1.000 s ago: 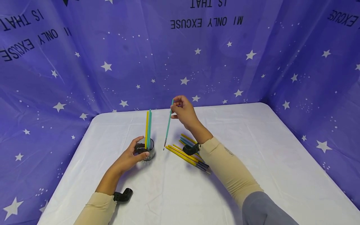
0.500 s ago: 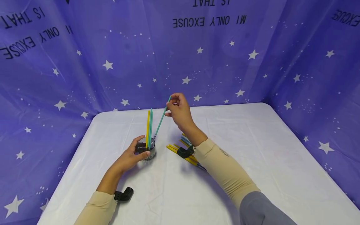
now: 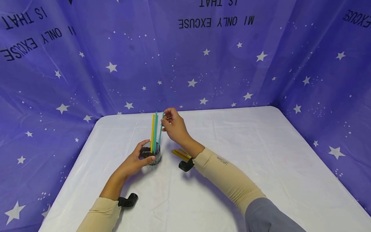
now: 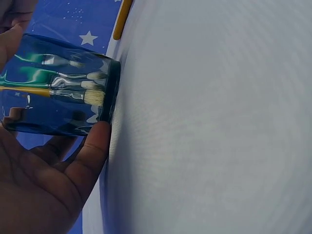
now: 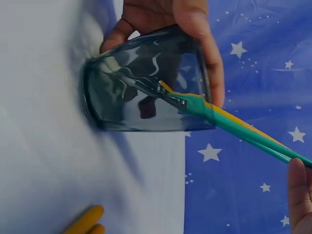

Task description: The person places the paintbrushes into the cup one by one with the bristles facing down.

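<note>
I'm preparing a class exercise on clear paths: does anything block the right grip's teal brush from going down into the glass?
Nothing visible does. The right grip pinches the teal brush, its lower end inside the glass; three other brushes stand beside it, and the left grip holds the glass's outside.

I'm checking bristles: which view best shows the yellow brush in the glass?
Left wrist: its pale bristles show clearly through the glass. The head view shows mainly its yellow handle; the right wrist's, that handle beside green handles, bristles hard to distinguish.
</note>
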A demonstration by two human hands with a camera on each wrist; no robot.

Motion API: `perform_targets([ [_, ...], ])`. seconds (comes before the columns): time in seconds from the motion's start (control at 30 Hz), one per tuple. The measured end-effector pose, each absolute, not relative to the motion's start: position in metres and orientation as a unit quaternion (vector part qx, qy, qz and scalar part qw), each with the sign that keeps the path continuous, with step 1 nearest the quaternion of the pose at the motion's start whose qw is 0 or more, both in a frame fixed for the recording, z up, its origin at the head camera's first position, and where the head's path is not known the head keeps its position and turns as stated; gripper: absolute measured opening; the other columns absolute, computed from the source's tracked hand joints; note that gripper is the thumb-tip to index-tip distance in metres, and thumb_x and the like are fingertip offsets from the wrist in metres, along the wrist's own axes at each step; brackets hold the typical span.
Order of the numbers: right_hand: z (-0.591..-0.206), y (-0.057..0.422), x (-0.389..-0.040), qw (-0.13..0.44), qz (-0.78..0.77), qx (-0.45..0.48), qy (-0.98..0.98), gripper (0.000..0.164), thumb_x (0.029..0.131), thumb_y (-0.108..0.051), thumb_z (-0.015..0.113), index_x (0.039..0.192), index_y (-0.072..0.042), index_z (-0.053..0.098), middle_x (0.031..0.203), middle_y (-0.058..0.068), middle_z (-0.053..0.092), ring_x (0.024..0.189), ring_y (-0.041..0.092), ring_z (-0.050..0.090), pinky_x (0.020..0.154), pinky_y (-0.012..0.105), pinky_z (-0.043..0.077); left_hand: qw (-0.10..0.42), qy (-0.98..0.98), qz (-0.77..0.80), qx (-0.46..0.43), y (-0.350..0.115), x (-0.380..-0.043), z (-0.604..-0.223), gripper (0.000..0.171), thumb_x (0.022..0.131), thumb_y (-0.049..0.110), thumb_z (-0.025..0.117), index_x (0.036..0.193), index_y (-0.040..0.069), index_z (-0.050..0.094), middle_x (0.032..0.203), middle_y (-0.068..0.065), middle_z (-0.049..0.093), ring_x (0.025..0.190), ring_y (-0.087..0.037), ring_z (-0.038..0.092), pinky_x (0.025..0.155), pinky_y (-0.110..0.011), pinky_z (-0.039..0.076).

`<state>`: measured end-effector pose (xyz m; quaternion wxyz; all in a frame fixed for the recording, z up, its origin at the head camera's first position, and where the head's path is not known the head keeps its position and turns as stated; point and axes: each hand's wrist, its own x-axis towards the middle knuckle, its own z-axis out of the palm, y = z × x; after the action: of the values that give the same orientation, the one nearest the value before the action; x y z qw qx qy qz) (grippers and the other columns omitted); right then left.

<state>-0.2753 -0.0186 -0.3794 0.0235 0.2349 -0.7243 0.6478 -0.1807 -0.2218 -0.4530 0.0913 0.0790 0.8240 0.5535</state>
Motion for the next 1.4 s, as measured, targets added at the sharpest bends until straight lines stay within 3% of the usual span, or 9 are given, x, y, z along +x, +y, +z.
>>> perform_targets([
  [0.37, -0.39, -0.028, -0.278, -0.018, 0.65, 0.214, -0.729, 0.026, 0.101, -0.003, 0.054, 0.125, -0.001, 0.046, 0.099, 0.008, 0.05, 0.087, 0.03, 0.064, 0.069, 0.032, 0.057, 0.089, 0.824, 0.554, 0.084, -0.222, -0.181, -0.453, 0.082, 0.093, 0.029, 0.072, 0.156, 0.019, 0.02, 0.141, -0.02, 0.048, 0.131, -0.036, 0.046, 0.108, -0.058, 0.027],
  [0.6, -0.397, -0.029, -0.279, -0.047, 0.658, 0.21, -0.722, 0.029, 0.099, -0.005, 0.057, 0.126, -0.007, 0.047, 0.103, 0.008, 0.053, 0.088, 0.02, 0.066, 0.073, 0.035, 0.058, 0.088, 0.822, 0.556, 0.084, -0.222, -0.18, -0.454, 0.081, 0.093, 0.029, 0.071, 0.155, 0.02, 0.021, 0.143, -0.02, 0.047, 0.132, -0.037, 0.045, 0.109, -0.062, 0.023],
  [0.8, -0.4, -0.023, -0.281, -0.062, 0.647, 0.21, -0.73, 0.033, 0.098, -0.006, 0.06, 0.129, -0.006, 0.049, 0.106, 0.01, 0.056, 0.098, 0.033, 0.066, 0.071, 0.032, 0.057, 0.09, 0.827, 0.55, 0.075, -0.222, -0.18, -0.453, 0.08, 0.092, 0.032, 0.072, 0.155, 0.024, 0.022, 0.143, -0.02, 0.046, 0.133, -0.038, 0.043, 0.109, -0.063, 0.021],
  [1.27, -0.412, 0.029, -0.303, -0.106, 0.514, 0.221, -0.822, 0.027, 0.099, -0.014, 0.061, 0.126, -0.009, 0.054, 0.106, 0.008, 0.058, 0.099, 0.039, 0.063, 0.071, 0.038, 0.056, 0.097, 0.835, 0.538, 0.061, -0.222, -0.181, -0.451, 0.084, 0.091, 0.036, 0.072, 0.156, 0.026, 0.02, 0.148, -0.021, 0.038, 0.138, -0.042, 0.034, 0.109, -0.066, 0.02],
  [1.4, -0.416, 0.045, -0.309, -0.123, 0.468, 0.216, -0.848, 0.026, 0.099, -0.012, 0.061, 0.123, -0.005, 0.056, 0.102, 0.008, 0.058, 0.088, 0.034, 0.063, 0.066, 0.033, 0.054, 0.097, 0.834, 0.539, 0.065, -0.222, -0.18, -0.451, 0.084, 0.091, 0.035, 0.072, 0.156, 0.024, 0.019, 0.147, -0.022, 0.04, 0.137, -0.042, 0.036, 0.108, -0.067, 0.02],
])
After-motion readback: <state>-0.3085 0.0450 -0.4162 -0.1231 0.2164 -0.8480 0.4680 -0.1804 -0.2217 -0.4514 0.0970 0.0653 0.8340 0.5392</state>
